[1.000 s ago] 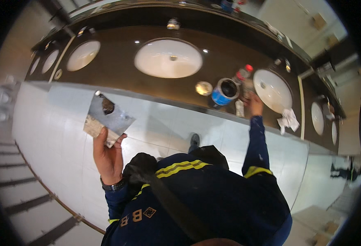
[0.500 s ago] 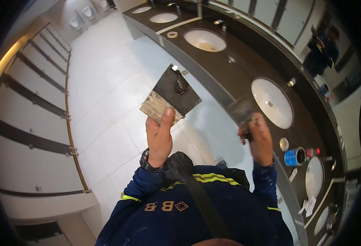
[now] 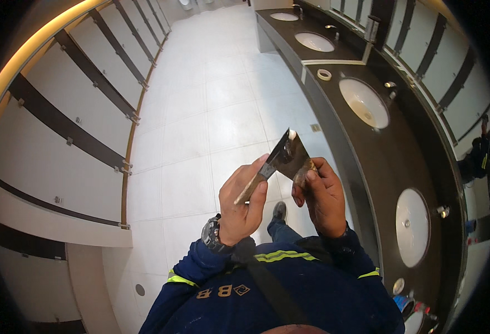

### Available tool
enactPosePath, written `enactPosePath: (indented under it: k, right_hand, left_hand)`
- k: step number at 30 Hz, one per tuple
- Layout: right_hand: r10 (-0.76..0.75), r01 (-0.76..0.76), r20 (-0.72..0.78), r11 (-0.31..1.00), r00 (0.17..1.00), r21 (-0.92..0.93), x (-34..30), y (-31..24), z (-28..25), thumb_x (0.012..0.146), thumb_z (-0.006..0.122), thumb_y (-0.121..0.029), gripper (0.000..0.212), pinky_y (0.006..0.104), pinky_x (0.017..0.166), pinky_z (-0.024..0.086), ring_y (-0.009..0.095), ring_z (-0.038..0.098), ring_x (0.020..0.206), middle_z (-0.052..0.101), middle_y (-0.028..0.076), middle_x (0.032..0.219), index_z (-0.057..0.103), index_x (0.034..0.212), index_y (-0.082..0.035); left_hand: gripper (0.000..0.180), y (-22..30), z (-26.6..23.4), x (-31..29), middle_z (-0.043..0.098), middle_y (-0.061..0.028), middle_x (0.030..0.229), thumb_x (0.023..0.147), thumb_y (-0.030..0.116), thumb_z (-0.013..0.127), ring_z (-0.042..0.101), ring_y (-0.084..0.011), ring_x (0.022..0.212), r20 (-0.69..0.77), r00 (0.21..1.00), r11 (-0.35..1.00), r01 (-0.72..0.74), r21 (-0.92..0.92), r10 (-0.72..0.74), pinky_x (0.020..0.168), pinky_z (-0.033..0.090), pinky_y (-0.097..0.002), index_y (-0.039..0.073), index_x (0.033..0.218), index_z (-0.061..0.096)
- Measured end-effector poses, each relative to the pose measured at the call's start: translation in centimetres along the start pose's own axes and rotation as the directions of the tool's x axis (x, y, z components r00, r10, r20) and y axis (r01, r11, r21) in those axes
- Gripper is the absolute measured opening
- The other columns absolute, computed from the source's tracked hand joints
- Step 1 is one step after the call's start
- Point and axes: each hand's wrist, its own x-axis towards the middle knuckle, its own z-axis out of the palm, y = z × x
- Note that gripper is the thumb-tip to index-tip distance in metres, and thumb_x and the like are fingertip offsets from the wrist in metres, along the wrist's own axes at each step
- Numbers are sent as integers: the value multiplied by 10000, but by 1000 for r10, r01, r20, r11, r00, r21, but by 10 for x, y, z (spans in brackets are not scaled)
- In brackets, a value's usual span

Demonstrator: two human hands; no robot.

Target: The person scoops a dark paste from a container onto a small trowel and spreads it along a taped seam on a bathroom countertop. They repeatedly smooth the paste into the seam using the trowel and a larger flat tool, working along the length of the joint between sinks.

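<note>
My left hand (image 3: 239, 209) is closed around the wooden handle of a wide putty knife (image 3: 250, 189), its blade pointing up and away from me. In my right hand (image 3: 325, 200) is a second putty knife (image 3: 299, 161), gripped between thumb and fingers. The two dark blades meet or overlap at an angle in front of my chest, above the floor. A dark, glossy lump of paste shows between the blades, with a small white dab (image 3: 292, 134) at the upper corner. Whether the edges touch along their full length I cannot tell.
To my right runs a dark counter (image 3: 362, 150) with white sinks (image 3: 412, 228) and a mirror behind. A roll of tape (image 3: 324, 74) lies farther along it; a blue can (image 3: 404, 305) stands near me. Stall doors (image 3: 44, 161) line the left of the pale tiled floor (image 3: 183, 139).
My right hand has moved left to bring its putty knife against the other. The left putty knife has turned from face-up to edge-on. My view has shifted along the room.
</note>
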Motion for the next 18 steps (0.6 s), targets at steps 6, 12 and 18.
enactPosePath:
  k: [6, 12, 18]
  right_hand:
    - [-102, 95, 90, 992, 991, 84, 112, -9, -15, 1083, 548, -257, 295, 270, 621, 479, 131, 606, 725, 659, 102, 848, 536, 1224, 2]
    - [-440, 449, 94, 856, 893, -256, 225, -13, -32, 1082, 531, -166, 291, 278, 681, 519, 158, 667, 770, 718, 137, 928, 539, 1320, 0]
    - [-605, 737, 440, 430, 664, -521, 317, 41, -13, 989, 569, 56, 370, 376, 832, 590, 284, 729, 970, 721, 228, 1165, 600, 1353, -5]
  left_hand:
    - [498, -62, -3, 76, 715, -214, 1152, 836, -121, 605, 701, -317, 909, 175, 975, 978, -161, 129, 137, 799, 555, -362, -26, 1325, 627]
    - [343, -118, -13, 121, 711, -135, 1112, 1036, 132, 532, 701, -234, 1026, -57, 782, 724, 544, -424, -621, 867, 568, -364, -52, 1321, 580]
    - [421, -152, -26, 193, 610, -166, 1372, 1095, 197, 441, 661, -286, 1197, 120, 771, 279, 365, -888, -626, 960, 587, -471, 6, 1469, 421]
